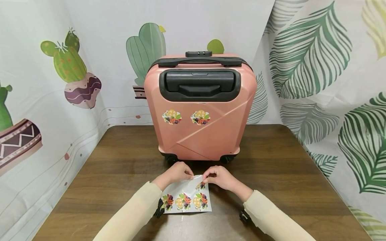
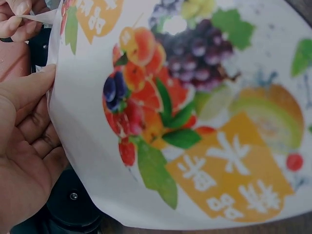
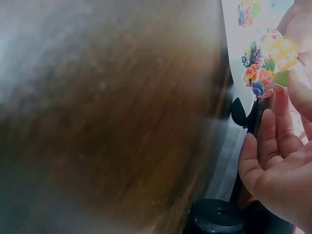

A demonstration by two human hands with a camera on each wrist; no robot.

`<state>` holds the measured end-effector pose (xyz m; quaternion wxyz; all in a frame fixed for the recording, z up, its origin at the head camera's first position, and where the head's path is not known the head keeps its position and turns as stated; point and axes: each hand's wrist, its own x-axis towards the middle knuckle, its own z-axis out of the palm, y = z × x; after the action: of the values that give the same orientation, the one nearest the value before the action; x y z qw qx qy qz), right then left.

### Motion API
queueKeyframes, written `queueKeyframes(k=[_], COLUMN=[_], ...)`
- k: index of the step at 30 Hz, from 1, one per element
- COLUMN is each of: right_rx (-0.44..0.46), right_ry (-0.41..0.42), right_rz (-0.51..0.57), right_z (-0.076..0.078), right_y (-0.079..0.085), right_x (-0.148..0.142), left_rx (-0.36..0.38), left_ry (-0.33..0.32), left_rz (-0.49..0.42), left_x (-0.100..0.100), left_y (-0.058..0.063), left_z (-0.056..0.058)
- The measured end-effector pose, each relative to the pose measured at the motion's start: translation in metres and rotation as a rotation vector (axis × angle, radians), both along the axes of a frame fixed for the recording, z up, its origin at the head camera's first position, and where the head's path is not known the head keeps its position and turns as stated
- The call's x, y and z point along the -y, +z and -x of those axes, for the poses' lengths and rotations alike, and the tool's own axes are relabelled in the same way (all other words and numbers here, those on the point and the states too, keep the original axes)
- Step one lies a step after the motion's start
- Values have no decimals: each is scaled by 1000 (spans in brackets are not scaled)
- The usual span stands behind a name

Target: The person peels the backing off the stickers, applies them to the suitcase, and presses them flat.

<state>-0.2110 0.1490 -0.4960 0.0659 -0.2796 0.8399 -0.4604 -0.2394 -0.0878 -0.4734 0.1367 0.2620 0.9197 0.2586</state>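
Note:
Low over the table's front half, a white sticker sheet (image 1: 182,187) printed with round fruit stickers stands tilted toward me. My left hand (image 1: 178,171) pinches its top edge between thumb and fingers; in the left wrist view that hand (image 2: 29,141) lies along the sheet's border. At the top right corner, my right hand (image 1: 221,177) pinches a fruit sticker (image 1: 201,185) by its edge. The right wrist view has this sticker (image 3: 270,63) lifted at the thumb and index finger, the other fingers loosely bent. Three more stickers line the sheet's lower row.
Behind the hands a pink suitcase (image 1: 199,137) stands upright on the brown wooden table (image 1: 120,160). Two fruit stickers, a left one (image 1: 172,117) and a right one (image 1: 200,117), sit on its front below the black handle (image 1: 200,83). Patterned cloth (image 1: 114,67) hangs behind.

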Motion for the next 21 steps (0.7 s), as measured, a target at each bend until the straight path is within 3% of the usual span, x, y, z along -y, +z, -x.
queueKeyframes(k=[11, 21], right_rx=[-54, -33], right_ry=[19, 2], right_rz=[0, 6], right_z=[-2, -4], right_y=[0, 0], right_x=[-3, -6], left_rx=[-13, -29], left_ry=[11, 9], left_rz=[0, 4], left_x=[4, 7], left_y=[-4, -5], left_z=[2, 1])
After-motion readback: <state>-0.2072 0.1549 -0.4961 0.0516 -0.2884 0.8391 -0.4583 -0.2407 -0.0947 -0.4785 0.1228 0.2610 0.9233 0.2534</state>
